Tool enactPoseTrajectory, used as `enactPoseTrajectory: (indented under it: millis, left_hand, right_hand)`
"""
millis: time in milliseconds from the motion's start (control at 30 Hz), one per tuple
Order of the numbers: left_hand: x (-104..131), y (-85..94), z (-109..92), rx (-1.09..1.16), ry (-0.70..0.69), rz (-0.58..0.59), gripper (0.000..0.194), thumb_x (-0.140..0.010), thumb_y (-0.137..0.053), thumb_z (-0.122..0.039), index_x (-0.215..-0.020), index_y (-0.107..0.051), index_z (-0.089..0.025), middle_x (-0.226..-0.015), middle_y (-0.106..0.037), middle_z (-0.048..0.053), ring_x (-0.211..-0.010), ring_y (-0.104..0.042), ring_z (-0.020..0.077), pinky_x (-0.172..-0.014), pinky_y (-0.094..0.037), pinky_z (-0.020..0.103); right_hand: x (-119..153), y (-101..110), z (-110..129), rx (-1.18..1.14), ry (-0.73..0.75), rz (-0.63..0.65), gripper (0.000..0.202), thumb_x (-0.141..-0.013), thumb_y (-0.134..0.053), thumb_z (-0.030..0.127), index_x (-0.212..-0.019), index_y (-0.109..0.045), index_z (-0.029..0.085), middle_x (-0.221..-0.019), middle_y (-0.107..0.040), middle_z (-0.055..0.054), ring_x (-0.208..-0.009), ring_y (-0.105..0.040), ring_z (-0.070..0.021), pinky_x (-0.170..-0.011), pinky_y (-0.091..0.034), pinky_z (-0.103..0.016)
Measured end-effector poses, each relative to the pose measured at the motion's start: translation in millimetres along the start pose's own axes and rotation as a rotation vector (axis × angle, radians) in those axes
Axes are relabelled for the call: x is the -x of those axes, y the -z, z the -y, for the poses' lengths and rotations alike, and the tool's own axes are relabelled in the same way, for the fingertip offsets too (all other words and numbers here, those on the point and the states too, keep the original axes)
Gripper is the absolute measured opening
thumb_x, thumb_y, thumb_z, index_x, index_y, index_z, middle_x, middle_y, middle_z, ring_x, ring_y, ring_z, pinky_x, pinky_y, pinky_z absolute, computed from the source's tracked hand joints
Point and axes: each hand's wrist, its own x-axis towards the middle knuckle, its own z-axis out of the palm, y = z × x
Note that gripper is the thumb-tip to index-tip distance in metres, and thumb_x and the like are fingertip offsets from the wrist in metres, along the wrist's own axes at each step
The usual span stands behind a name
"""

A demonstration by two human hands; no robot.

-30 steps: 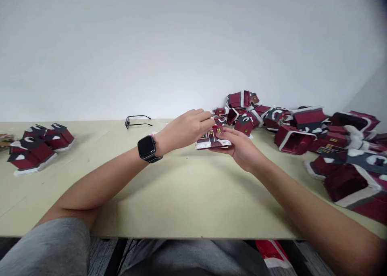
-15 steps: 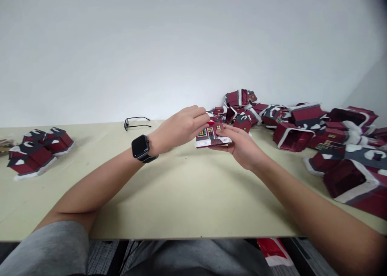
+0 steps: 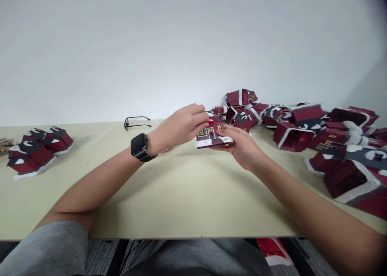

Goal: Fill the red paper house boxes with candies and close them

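Note:
A small model house point(image 3: 211, 134) with dark red walls, yellow-paned windows and a white snowy base is held above the table, tilted a little. My right hand point(image 3: 243, 145) grips it from the right side, the thumb on its front and the fingers beneath. Closed at the upper left of the house, my left hand point(image 3: 184, 124) has its fingertips pinched on a small red piece point(image 3: 211, 122). What kind of piece this is, I cannot make out. The left fingers hide most of the roof. A black smartwatch point(image 3: 139, 143) is on my left wrist.
Several similar model houses point(image 3: 293, 136) lie heaped along the right and back of the table point(image 3: 187, 199). A few stand upright at the left point(image 3: 33, 157). Black-framed glasses point(image 3: 137, 122) rest near the wall. Below the table edge shows a red and white package point(image 3: 273, 249).
Very little differs. My left hand and wrist have shifted very slightly up and to the left, while the house stays almost where it was in my right hand.

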Motion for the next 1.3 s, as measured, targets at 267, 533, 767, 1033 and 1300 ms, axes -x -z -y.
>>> enactPoseTrajectory:
  millis: [267,533,767,1033,1300]
  left_hand:
    - [-2.7,6.5,-2.7,0.044,0.046,0.013,0.025,-0.106,-0.053,-0.022,-0.087,-0.069,-0.018,-0.088,-0.064,0.007,-0.083,-0.057,0.0212,-0.074,-0.046,0.036]
    - [0.9,2.4,6.4,0.131,0.042,-0.074,0.015,-0.101,-0.063,-0.022,-0.095,-0.077,-0.020,-0.086,-0.066,0.005,-0.084,-0.058,0.0205,-0.077,-0.048,0.036]
    - [2.2,-12.4,6.0,0.437,0.398,-0.231,0.042,-0.090,-0.081,-0.044,-0.128,-0.071,-0.029,-0.141,-0.061,0.011,-0.127,-0.056,0.0264,-0.105,-0.049,0.045]
    - [5.5,-25.1,1.1,1.033,0.615,0.076,0.053,-0.086,-0.083,-0.051,-0.120,-0.064,-0.015,-0.124,-0.072,0.015,-0.105,-0.069,0.0238,-0.085,-0.058,0.037]
    - [2.5,-17.7,1.8,1.035,0.584,0.041,0.053,-0.080,-0.087,-0.045,-0.115,-0.060,-0.016,-0.112,-0.070,0.010,-0.096,-0.066,0.0197,-0.079,-0.054,0.033]
  right_hand:
    - [0.2,-0.1,-1.1,-0.005,-0.005,0.006,0.024,-0.083,-0.083,0.038,-0.101,-0.083,0.023,-0.123,-0.078,-0.007,-0.114,-0.071,-0.0314,-0.095,-0.066,-0.049]
    - [-0.6,-0.4,-0.9,0.022,0.028,-0.025,0.028,-0.079,-0.089,0.040,-0.101,-0.081,0.024,-0.122,-0.078,-0.005,-0.111,-0.072,-0.0297,-0.098,-0.063,-0.049]
    - [1.3,-0.9,3.0,-0.003,0.031,-0.017,0.030,-0.074,-0.090,0.037,-0.097,-0.075,0.027,-0.114,-0.078,-0.001,-0.112,-0.071,-0.0265,-0.101,-0.059,-0.043]
    - [-1.5,-2.4,-2.8,-0.028,0.076,-0.013,0.041,-0.076,-0.094,0.047,-0.108,-0.074,0.029,-0.115,-0.079,-0.001,-0.107,-0.074,-0.0249,-0.083,-0.062,-0.034]
    - [-2.1,-1.3,-5.8,0.114,0.187,-0.019,0.050,-0.075,-0.094,0.059,-0.106,-0.069,0.029,-0.107,-0.078,-0.001,-0.098,-0.073,-0.0233,-0.082,-0.062,-0.034]
